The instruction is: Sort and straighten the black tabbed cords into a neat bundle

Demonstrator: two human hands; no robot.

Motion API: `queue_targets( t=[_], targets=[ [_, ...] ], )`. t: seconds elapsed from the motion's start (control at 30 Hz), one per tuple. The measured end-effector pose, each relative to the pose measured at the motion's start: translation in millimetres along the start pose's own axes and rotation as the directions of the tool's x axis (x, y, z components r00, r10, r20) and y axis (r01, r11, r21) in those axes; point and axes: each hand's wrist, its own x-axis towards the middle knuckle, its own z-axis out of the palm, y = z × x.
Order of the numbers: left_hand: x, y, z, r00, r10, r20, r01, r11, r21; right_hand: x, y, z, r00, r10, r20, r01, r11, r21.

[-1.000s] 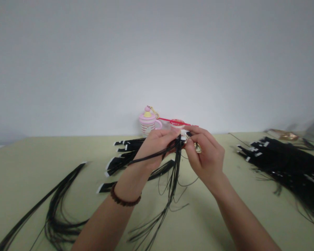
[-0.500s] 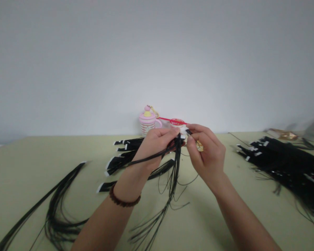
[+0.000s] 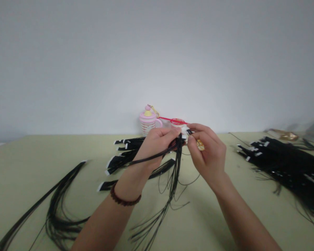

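My left hand [image 3: 157, 144] is closed on the top of a bundle of thin black strands [image 3: 170, 181] that hangs down to the pale green table [image 3: 36, 164]. A brown bead bracelet is on that wrist. Facing it, my right hand [image 3: 208, 151] pinches the white-tipped upper end of the bundle between thumb and fingers, and a small yellowish piece [image 3: 200, 145] shows in its grip. Both hands are raised above the table, close together near the middle of the view.
Black strips with white ends [image 3: 120, 157] lie behind my left hand. A loose black strand bunch [image 3: 54, 205] curves at the left. A big pile of black strands [image 3: 288, 164] fills the right. A pink toy cup [image 3: 148, 120] stands by the wall.
My right hand has shifted slightly right and up at the bundle's tip, its fingers reworking the pinch. My left hand and the hanging strands have barely moved.
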Motion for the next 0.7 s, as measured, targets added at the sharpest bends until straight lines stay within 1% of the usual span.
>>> queue_targets(
  t=[0.13, 0.37, 0.5, 0.63, 0.7],
  targets=[
    [-1.2, -0.6, -0.4, 1.0, -0.002, 0.0, 0.002, 0.999, 0.033, -0.6, -0.4, -0.2, 1.0, 0.013, -0.009, -0.013, 1.0, 0.007],
    [0.2, -2.4, -4.1, 0.998, 0.034, 0.049, -0.04, 0.992, 0.119, 2.1, -1.4, -4.8, 0.995, 0.072, 0.071, -0.079, 0.992, 0.098],
    [0.6, -1.5, -3.0, 0.999, 0.007, 0.047, -0.01, 0.997, 0.081, 3.4, -1.5, -5.0, 0.994, 0.087, 0.069, -0.095, 0.988, 0.124],
    [0.0, 0.2, -1.2, 1.0, -0.018, 0.012, 0.018, 0.999, 0.051, 3.3, -1.3, -5.2, 0.995, 0.07, 0.065, -0.078, 0.989, 0.125],
    [-0.1, 0.3, -1.1, 1.0, -0.016, 0.012, 0.015, 0.999, 0.049, 2.8, -1.4, -6.1, 0.996, 0.063, 0.064, -0.07, 0.991, 0.117]
  ],
)
